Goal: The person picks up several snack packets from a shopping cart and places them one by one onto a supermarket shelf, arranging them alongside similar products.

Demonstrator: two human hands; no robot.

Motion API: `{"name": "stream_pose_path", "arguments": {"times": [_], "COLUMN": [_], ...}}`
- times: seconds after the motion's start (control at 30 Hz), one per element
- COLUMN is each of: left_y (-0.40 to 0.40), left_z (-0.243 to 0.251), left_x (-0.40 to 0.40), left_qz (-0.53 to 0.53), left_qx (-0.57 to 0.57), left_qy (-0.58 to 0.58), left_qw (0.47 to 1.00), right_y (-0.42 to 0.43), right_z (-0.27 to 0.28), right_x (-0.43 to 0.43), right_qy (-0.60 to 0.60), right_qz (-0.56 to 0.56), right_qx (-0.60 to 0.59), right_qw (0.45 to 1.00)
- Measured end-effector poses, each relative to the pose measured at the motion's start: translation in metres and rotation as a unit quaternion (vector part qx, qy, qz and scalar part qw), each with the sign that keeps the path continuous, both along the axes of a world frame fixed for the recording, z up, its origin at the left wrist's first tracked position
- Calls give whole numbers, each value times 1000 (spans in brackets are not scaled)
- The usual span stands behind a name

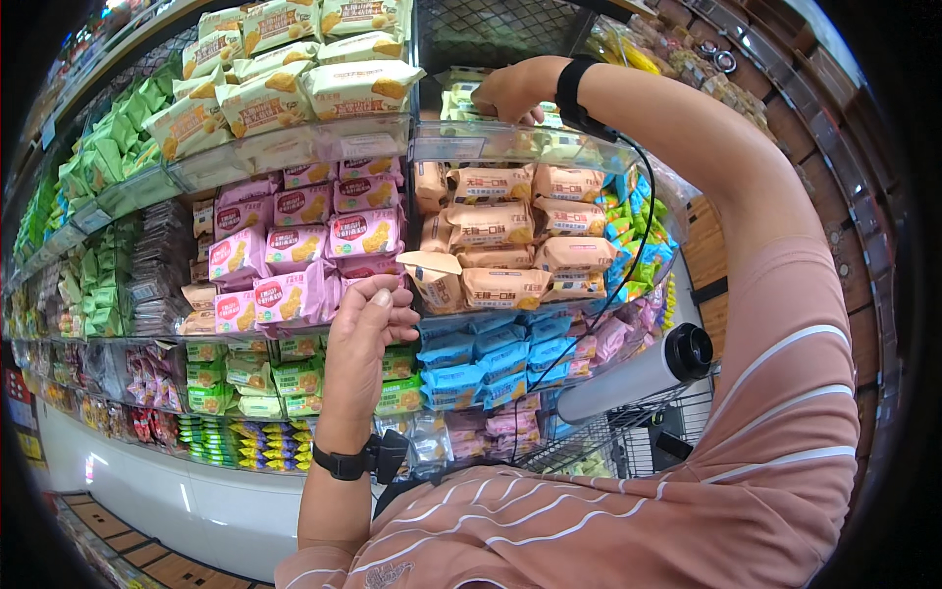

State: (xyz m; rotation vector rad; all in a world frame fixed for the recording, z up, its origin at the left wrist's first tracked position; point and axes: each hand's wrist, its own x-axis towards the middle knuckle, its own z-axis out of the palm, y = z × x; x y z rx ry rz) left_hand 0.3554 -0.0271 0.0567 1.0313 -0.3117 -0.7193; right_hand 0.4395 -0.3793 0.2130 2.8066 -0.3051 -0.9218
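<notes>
My right hand (509,91) reaches into the upper bin on the right. Its curled fingers rest against pale green snack packets (458,97); whether they grip one is hidden. In front of the middle shelf hangs my left hand (374,315), empty, with its fingers loosely bent and apart. Just behind it are stacked pink biscuit packets (288,296). To its right lie tan biscuit packets (502,287), one of them (434,283) tilted up at the front. Both wrists wear black straps.
Clear plastic shelf fronts (471,147) edge the upper bins. Cream biscuit packets (265,103) fill the upper left. Blue packets (456,375) lie below. A black cable (639,250) hangs from my right wrist. At right, a wire cart (625,449) stands near a grey cylinder (618,383) with a black end.
</notes>
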Motion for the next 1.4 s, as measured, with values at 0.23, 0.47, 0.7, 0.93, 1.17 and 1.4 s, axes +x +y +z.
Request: {"name": "stream_pose_path", "arguments": {"times": [0.23,0.47,0.7,0.93,1.17,1.4], "left_y": [8,14,23,25,30,21], "left_z": [-3,-7,-7,0,-3,-13], "left_x": [-2,-4,-12,-29,-64,-107], "left_qz": [-15,-17,-47,-96,-176,-260], "left_qx": [10,22,16,1,-15,14], "left_qy": [-4,-6,-7,-8,-4,2], "left_qw": [1000,1000,999,995,984,966], "right_y": [-5,-7,4,59,176,233], "right_z": [12,15,42,116,147,123], "right_x": [-7,-22,-42,-92,-180,-295], "right_qy": [8,-14,-22,-298,-400,-414], "right_qz": [-27,-126,-205,-124,-89,-88], "right_qx": [50,287,326,340,422,570], "right_qw": [998,950,923,883,808,704]}}
